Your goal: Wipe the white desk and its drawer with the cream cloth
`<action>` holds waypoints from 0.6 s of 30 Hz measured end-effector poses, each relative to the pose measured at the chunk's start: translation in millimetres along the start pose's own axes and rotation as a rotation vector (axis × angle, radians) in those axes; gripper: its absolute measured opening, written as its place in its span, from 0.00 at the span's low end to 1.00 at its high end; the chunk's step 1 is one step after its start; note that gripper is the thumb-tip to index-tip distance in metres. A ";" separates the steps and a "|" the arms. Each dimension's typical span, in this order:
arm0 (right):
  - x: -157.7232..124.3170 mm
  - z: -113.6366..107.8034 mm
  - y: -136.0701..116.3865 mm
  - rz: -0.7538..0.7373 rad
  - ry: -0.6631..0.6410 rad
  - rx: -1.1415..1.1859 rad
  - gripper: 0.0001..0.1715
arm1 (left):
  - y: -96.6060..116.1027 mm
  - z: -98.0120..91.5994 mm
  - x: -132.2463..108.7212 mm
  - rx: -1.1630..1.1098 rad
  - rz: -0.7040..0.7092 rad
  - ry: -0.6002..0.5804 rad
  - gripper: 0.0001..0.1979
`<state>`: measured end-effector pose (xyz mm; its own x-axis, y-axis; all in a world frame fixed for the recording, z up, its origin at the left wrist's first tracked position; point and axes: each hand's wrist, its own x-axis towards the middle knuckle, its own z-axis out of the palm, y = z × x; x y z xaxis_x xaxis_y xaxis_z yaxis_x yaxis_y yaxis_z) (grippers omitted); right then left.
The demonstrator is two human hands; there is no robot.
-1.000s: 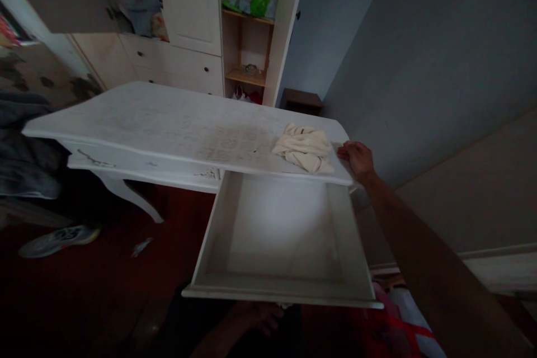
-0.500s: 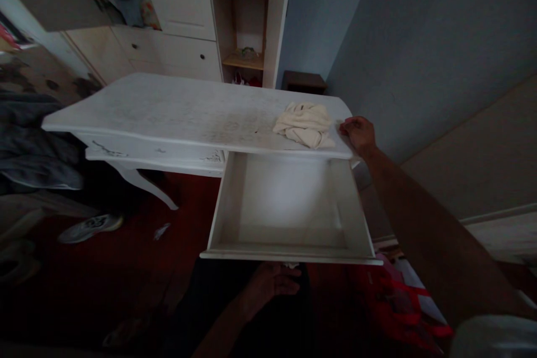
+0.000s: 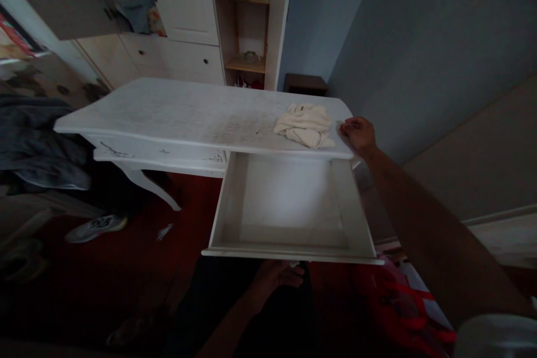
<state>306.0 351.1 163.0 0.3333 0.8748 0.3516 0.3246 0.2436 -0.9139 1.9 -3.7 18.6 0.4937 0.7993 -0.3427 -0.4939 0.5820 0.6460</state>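
Observation:
A white table stands before me with its right drawer pulled far out and nothing inside. My left hand is under the drawer's front edge, fingers curled at its underside. My right hand rests on the table's right corner, fingers bent over the edge. A crumpled cream cloth lies on the tabletop just left of that hand, not touched.
A white wardrobe with open shelves stands behind the table. Dark clothing is piled at the left, a shoe lies on the red floor, and a red bag sits at lower right. A grey wall runs along the right.
The view has shifted a little. The drawer came further out between the first frame and half a second ago; since then both hands and the drawer hold almost still.

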 end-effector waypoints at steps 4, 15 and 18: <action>0.2 -0.2 -0.8 0.004 -0.003 -0.018 0.09 | 2.3 1.7 -0.9 0.055 0.017 0.029 0.26; -1.3 1.0 -4.2 0.019 -0.003 -0.004 0.07 | 30.6 19.2 -10.5 0.053 0.032 -0.036 0.27; -2.8 1.1 -6.6 0.024 -0.006 -0.018 0.07 | 41.6 25.8 -12.8 0.083 0.018 -0.060 0.28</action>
<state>302.0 347.5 167.8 0.3359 0.8830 0.3279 0.3322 0.2147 -0.9184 -6.5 6.4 67.4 0.5282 0.7979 -0.2906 -0.4436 0.5511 0.7068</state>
